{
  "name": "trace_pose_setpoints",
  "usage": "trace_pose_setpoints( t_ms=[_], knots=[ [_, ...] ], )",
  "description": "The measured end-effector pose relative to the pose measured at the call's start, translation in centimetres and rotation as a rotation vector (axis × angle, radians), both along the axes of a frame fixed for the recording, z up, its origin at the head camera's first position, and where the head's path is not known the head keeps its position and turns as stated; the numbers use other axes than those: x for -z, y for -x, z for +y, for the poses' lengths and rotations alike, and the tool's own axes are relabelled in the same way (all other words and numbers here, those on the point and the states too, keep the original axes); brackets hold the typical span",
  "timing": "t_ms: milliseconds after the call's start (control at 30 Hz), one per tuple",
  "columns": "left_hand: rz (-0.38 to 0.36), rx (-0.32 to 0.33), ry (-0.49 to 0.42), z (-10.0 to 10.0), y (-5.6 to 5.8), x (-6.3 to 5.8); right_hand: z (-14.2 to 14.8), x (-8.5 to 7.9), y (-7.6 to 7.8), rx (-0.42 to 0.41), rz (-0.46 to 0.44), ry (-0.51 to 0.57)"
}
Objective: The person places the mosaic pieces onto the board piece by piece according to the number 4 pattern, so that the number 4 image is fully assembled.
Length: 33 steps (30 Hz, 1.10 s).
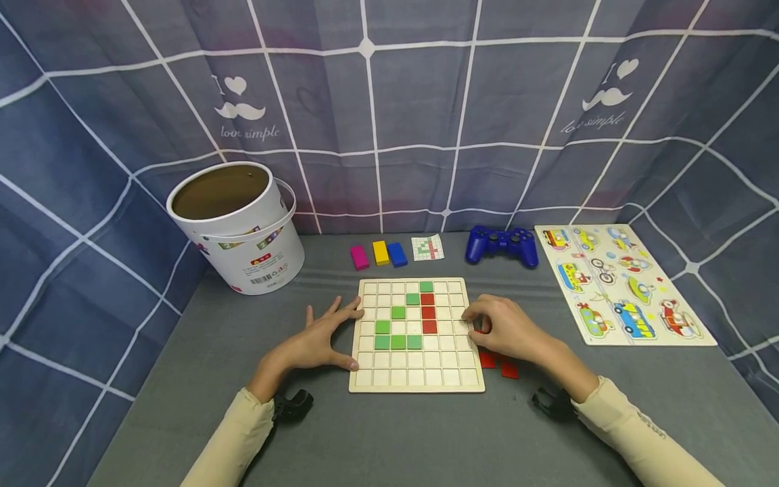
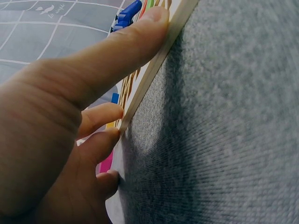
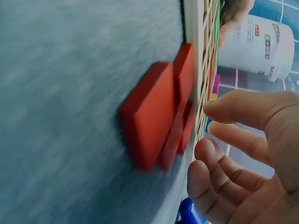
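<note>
A pale wooden grid board (image 1: pixel 389 377) lies flat in front of me, with several green tiles (image 1: pixel 398 342) and three red tiles (image 1: pixel 429 312) in its squares. My left hand (image 1: pixel 316 341) is spread along the board's left edge, thumb and fingertips touching it. At the right edge is my right hand (image 1: pixel 508 327), its fingers bent and its thumb and index tips close together over the rim. The right wrist view shows a small gap between those tips and no tile there. Several loose red squares (image 3: pixel 149 116) lie on the table beside the board, below this hand.
Behind the board are pink, yellow and blue blocks (image 1: pixel 397 254), a small patterned card (image 1: pixel 428 247) and a blue game controller (image 1: pixel 502 246). A white bucket (image 1: pixel 268 260) stands back left. On the right lies a vehicle picture board (image 1: pixel 654 338). A grid-patterned curtain (image 1: pixel 414 101) closes the back.
</note>
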<state>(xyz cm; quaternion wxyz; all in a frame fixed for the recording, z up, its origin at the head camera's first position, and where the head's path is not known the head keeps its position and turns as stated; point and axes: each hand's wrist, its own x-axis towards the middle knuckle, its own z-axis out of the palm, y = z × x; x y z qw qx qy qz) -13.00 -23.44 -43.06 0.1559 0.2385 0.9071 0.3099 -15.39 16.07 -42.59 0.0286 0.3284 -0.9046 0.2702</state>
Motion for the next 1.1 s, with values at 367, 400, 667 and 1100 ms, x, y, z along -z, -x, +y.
trace_pose_setpoints(
  t_ms=[367,400,667,1100],
  knots=[
    [-0.005,-0.017,0.0,0.0,-0.1,0.0,1.7,0.0,-0.4,-0.002,-0.049,-0.046],
    [-0.006,-0.018,0.0,0.0,-0.1,0.0,1.7,0.0,-0.4,0.004,-0.045,-0.051],
    [-0.004,-0.01,-0.012,0.0,0.0,0.2,2.1,0.0,-0.3,0.028,-0.039,-0.078],
    [0.002,-0.004,-0.002,0.1,0.1,0.0,-0.2,-1.1,-0.9,0.012,0.018,-0.03]
  ],
)
